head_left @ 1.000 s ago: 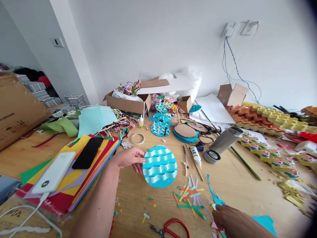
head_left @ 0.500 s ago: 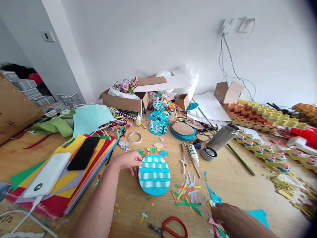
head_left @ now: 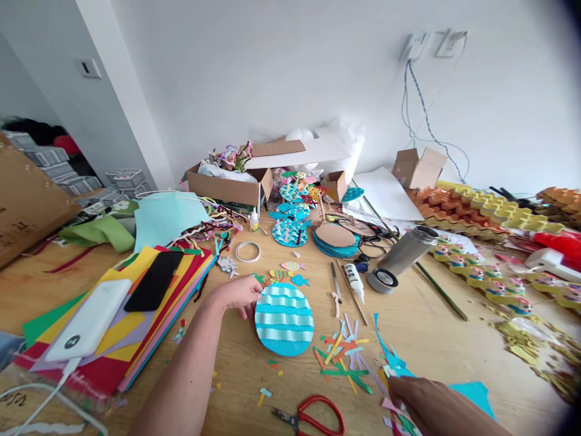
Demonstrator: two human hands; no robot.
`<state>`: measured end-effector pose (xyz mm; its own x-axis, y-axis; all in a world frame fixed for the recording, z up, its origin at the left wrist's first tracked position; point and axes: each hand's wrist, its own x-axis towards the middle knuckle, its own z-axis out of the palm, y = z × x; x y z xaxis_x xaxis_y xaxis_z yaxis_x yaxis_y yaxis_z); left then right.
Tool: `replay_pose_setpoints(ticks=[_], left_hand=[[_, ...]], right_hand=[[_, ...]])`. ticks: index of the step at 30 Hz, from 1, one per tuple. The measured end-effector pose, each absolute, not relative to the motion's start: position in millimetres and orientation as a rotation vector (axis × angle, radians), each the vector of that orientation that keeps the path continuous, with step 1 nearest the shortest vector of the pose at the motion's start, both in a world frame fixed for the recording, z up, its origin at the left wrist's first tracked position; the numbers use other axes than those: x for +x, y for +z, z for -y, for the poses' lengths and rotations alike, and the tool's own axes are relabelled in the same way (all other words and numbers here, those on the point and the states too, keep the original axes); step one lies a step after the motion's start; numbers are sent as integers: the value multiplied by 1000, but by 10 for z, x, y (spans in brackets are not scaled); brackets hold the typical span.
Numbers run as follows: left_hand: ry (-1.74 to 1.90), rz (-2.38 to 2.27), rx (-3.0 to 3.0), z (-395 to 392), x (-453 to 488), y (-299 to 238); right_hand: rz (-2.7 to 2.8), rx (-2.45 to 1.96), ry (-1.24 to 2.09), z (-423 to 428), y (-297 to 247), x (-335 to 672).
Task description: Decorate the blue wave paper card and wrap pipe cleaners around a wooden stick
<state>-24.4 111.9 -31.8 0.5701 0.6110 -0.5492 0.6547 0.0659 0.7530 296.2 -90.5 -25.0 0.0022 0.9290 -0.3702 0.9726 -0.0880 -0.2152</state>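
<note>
Head view: The left hand pinches the blue disc at its left edge, over the table, near the fish cutouts. The right hand is curled at paper scraps; its grip cannot be determined. Rear cardboard box: contains pale cloth and flower-like pieces. Metal flask: contents hidden; round lid beside base.

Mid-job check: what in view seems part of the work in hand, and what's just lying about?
Likely part of the work:
- blue disc with wavy strips, its edge in the left hand
- paper scraps at the right hand
- red-handled scissors
- paper fish behind the disc

Probably just lying about:
- phone
- power bank
- metal flask
</note>
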Motion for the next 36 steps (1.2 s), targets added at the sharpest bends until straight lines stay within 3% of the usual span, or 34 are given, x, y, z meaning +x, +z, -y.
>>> replay_pose_setpoints(ticks=[8,26,29,36], left_hand=[[-72,-1121,1633,-1118,-202,-372],[133,-1026,1504,-1114,-242,-344],[246,-995,1456,-1126,-293,-300],[504,-963,1324,-1144,-371,-174]], right_hand=[[-2053,2035,-593,822,-66,2872],[-2277,2265,-939,552,70,2648],[-2310,2367,-1304,322,-11,2666],[-1831,2379,-2536,-284,-239,2511]])
